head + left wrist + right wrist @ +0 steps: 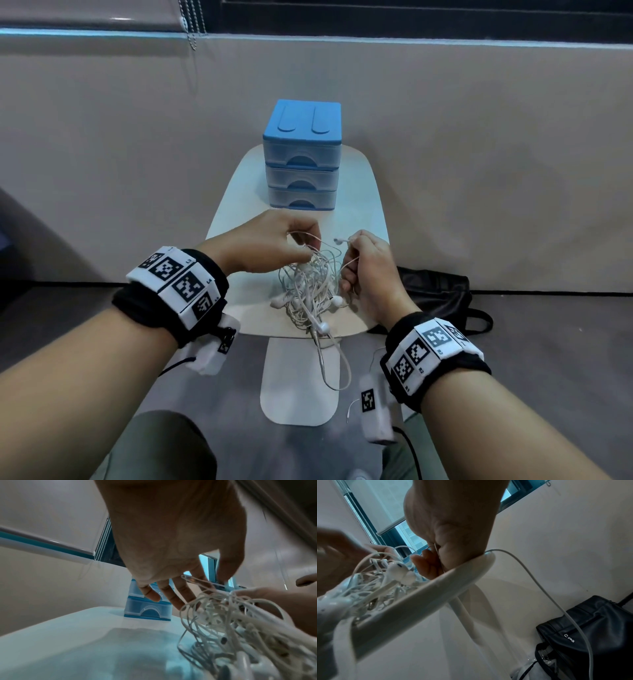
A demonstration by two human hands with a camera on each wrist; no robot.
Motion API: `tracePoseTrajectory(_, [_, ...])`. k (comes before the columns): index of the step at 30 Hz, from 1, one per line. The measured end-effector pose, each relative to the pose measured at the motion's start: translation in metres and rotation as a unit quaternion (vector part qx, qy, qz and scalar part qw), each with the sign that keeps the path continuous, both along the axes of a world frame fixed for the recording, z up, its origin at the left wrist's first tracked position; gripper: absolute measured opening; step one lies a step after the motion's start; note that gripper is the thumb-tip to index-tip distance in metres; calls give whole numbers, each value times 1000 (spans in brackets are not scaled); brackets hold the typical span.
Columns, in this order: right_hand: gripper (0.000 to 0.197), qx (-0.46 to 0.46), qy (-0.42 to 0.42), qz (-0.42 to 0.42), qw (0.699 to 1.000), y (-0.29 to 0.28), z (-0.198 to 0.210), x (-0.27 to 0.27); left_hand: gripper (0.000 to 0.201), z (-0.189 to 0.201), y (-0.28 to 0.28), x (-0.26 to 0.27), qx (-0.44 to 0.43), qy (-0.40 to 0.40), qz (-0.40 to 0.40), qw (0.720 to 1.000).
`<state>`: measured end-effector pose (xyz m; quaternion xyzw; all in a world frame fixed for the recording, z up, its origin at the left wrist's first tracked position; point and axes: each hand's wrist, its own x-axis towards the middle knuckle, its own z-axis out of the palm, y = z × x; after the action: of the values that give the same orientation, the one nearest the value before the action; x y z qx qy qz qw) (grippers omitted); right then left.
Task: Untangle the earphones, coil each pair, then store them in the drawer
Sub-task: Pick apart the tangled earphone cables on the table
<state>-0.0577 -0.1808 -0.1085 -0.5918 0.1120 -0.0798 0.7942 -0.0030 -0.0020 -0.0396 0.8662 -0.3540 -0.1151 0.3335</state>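
The left hand (263, 245) is pinching strands at the top of the tangled earphones (310, 287), which are lying in a loose heap on the white worktop (239, 202) in front of the closed blue drawer unit (302, 154). The cords are looking light, limp and snag-prone, so pulling hard is likely tightening knots; freeing an end is wiser. The right hand (368, 270) is gripping one cord near its plug (339, 241).

One blue drawer unit (302, 154) with three drawers, all closed. One tangle of white earphones (310, 284); pairs uncountable. Two hands, two marker wristbands (178, 284). One black bag (435, 294). One white table (239, 192).
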Motion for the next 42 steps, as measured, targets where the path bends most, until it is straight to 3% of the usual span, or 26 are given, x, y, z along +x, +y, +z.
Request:
tracePoseTrajectory(2, [28, 18, 0, 5, 1000, 0, 1, -1, 25, -1, -1, 0, 16, -5, -11, 1000])
tracePoseTrajectory(5, [28, 9, -1, 17, 1000, 0, 2, -2, 59, -4, -2, -2, 91, -82, -9, 992])
tracePoseTrajectory(8, [26, -8, -10, 22, 1000, 0, 2, -1, 52, -6, 0, -1, 143, -122, -21, 982])
tracePoseTrajectory(14, [13, -47, 5, 41, 998, -1, 7, -4, 36, 5, 21, 5, 205, -184, 76, 958])
tracePoseTrajectory(17, [17, -83, 14, 48, 995, -6, 19, -8, 24, 10, 33, 4, 217, -184, 96, 954])
tracePoseTrajectory(22, [20, -153, -51, -19, 987, -27, 67, -7, 18, 10, 42, 0, 182, -154, 100, 966])
tracePoseTrajectory(26, [9, -276, -73, -75, 955, -39, 88, 2, 18, 8, 42, -4, 107, -136, 108, 979])
tracePoseTrajectory(31, [54, -300, -28, 8, 954, -17, 56, -3, 19, 5, 42, -13, 76, -149, 111, 980])
tracePoseTrajectory(34, [35, -316, 1, 45, 948, 3, 34, -8, 21, 0, 45, -20, 54, -168, 118, 977])
tracePoseTrajectory(39, [23, -361, 12, 77, 929, 29, 26, -13, 19, -8, 47, -25, 28, -186, 115, 975])
tracePoseTrajectory(42, [14, -440, -16, 88, 893, 31, 31, -11, 20, -7, 43, -26, 16, -196, 107, 975])
